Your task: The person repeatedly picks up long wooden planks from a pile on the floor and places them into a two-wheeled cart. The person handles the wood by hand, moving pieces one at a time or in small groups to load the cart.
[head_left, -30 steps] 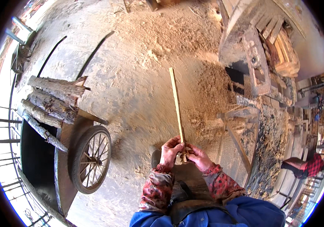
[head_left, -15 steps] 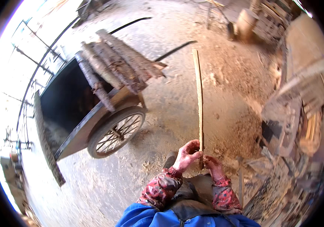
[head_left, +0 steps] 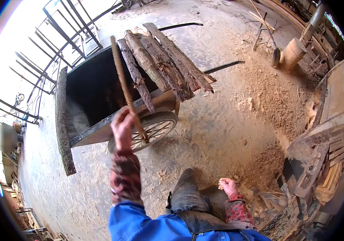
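Observation:
My left hand (head_left: 123, 126), slightly blurred, is raised in front of the cart and closed round a long, narrow wooden strip (head_left: 123, 76). The strip tilts, its far end over the cart's dark bed and its near end before the spoked wheel (head_left: 160, 127). Several bark-covered slabs (head_left: 156, 60) lie side by side across the handcart (head_left: 95, 134), just right of the strip's far end. Low by my right knee, my right hand (head_left: 229, 187) has its fingers curled together. Something pale shows at its fingertips, too small to name.
Another bark slab (head_left: 62, 120) rests against the cart's left end. Sawdust (head_left: 260, 160) covers the floor to the right, beside a worn wooden bench or machine (head_left: 306, 168). Farther back stand a shovel (head_left: 276, 56) and a log (head_left: 293, 52). Dark metal frames (head_left: 57, 40) rise behind the cart.
The strip was upright in front of me, held by both hands. My left hand has carried it left toward the cart, while my right has let go and stays low. The view has shifted left.

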Available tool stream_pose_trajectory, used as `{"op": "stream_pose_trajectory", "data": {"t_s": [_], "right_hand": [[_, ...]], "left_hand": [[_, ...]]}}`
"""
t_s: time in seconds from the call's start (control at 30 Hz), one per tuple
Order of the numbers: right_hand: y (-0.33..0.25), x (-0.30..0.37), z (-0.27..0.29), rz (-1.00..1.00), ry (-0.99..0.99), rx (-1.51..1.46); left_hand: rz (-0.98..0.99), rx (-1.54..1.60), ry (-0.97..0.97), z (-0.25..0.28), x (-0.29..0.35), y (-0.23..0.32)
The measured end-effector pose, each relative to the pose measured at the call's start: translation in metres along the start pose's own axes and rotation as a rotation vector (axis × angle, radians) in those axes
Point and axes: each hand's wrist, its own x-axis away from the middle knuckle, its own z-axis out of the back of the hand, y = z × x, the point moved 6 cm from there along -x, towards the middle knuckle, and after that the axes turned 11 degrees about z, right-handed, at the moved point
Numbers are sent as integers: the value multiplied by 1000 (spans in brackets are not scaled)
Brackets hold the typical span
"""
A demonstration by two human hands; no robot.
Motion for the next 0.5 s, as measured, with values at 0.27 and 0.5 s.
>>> {"op": "stream_pose_trajectory", "data": {"t_s": [0.27,0.5], "right_hand": [[25,11,-17,-145,66,7],[46,28,-24,-195,87,41]], "left_hand": [[9,-192,257,142,-47,-143],[997,-574,-1,148,125,-417]]}}
